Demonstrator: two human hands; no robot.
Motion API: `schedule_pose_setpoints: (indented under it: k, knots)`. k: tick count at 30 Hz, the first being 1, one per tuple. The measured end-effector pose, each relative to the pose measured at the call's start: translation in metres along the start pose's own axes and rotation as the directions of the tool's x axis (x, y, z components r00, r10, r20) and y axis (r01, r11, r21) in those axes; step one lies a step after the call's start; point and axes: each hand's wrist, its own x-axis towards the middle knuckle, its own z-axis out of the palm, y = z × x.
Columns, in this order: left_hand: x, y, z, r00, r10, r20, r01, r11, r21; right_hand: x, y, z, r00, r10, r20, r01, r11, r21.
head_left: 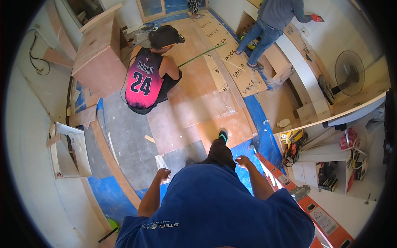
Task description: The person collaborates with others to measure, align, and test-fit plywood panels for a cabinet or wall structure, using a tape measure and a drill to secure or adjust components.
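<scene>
My left hand hangs beside my body with its fingers curled closed. A white, crumpled, cloth-like strip shows just behind it; I cannot tell whether the hand grips it or it lies on the floor. On the other side, my right hand is loosely closed, with nothing visible in its fingers, above blue floor sheeting. Near that hand leans an orange ladder. Below me, one dark shoe with a teal edge stands on the brown floor boards.
A person in a pink and black jersey squats ahead, near a wooden cabinet. Another person in jeans stands at the far right. A fan and a long counter line the right side. A white frame box is at left.
</scene>
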Motion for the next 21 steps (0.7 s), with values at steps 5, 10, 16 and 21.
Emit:
schedule_pose_setpoints:
  k: [5, 10, 16, 21]
  knots:
    - [-0.003, -0.012, 0.005, 1.0, -0.006, -0.009, 0.007, 0.999, 0.049, -0.003, 0.0, -0.001, 0.998, 0.056, 0.033, -0.056, 0.998, 0.002]
    - [-0.013, 0.005, 0.007, 1.0, -0.016, -0.002, 0.016, 1.0, 0.001, -0.01, -0.007, -0.006, 0.996, 0.087, 0.031, -0.088, 0.996, 0.024]
    - [0.001, 0.003, 0.009, 0.999, 0.049, -0.025, -0.049, 0.999, -0.01, -0.005, -0.005, 0.001, 0.996, 0.065, 0.053, -0.069, 0.995, 0.075]
    - [0.001, 0.009, 0.009, 0.998, 0.05, -0.044, -0.049, 0.999, 0.022, 0.003, 0.007, 0.005, 0.996, 0.056, 0.075, -0.061, 0.996, 0.063]
